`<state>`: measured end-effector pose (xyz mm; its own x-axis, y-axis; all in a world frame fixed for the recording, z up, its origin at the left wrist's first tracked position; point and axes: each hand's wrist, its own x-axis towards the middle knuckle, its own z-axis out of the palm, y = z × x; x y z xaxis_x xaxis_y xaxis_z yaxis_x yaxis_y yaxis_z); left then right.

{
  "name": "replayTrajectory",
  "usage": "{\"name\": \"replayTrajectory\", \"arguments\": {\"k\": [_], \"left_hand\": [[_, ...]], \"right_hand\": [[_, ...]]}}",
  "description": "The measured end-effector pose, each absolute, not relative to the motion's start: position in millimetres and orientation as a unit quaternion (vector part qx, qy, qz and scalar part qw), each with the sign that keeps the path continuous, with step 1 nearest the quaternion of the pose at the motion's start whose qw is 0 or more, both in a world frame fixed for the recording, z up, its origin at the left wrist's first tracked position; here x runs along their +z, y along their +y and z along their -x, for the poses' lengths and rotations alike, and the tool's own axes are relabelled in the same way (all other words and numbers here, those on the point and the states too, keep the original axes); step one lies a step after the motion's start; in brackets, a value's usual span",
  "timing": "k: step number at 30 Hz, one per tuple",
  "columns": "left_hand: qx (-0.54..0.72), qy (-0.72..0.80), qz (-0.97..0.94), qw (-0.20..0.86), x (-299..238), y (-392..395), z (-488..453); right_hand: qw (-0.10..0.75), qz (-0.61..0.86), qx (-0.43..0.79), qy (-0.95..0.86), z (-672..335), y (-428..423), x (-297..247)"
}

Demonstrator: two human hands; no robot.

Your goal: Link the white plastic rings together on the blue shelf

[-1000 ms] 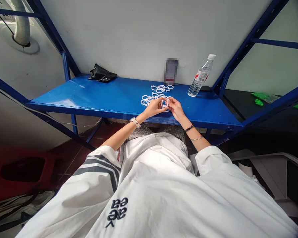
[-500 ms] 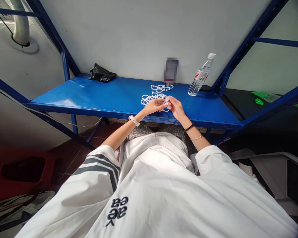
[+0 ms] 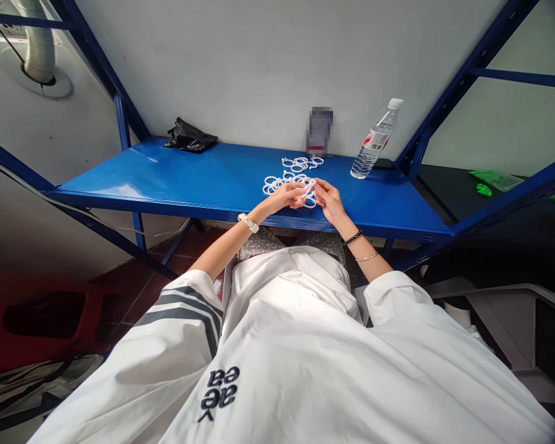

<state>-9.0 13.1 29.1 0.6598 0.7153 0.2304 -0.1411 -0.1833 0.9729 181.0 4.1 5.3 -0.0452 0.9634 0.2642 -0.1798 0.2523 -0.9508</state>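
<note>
My left hand (image 3: 284,197) is closed with thumb and fingertips on a white plastic curtain ring (image 3: 311,184), just above the front of the blue table. From the other side, my right hand (image 3: 330,200) pinches the same ring. Part of the ring is hidden by the fingers. A pile of white rings (image 3: 272,184) lies right behind and beside my left hand, some overlapping. Farther back on the table rests a smaller group of white rings (image 3: 298,164); some show small end loops.
The blue metal table (image 3: 203,185) stands against a pale wall. A water bottle (image 3: 374,142) is at the right rear, and a blurred-out upright object (image 3: 319,131) stands behind the rings. A crumpled black plastic bag (image 3: 192,135) lies at the left rear. Blue frame posts flank the table.
My left hand has shifted slightly left and its fingers have moved on the ring. The right hand stays nearly in place. The piles look the same.
</note>
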Motion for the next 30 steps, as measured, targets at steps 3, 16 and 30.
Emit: {"name": "replayTrajectory", "arguments": {"k": [3,16,30], "left_hand": [[0.337,0.196,-0.659,0.643,26,17,8],[0.310,0.182,-0.568,0.741,21,23,8],[0.330,0.197,-0.638,0.668,21,14,6]], "right_hand": [[0.585,0.366,0.486,-0.537,-180,4,5],[0.592,0.329,0.498,-0.542,-178,3,9],[0.618,0.327,0.478,-0.532,-179,6,8]]}}
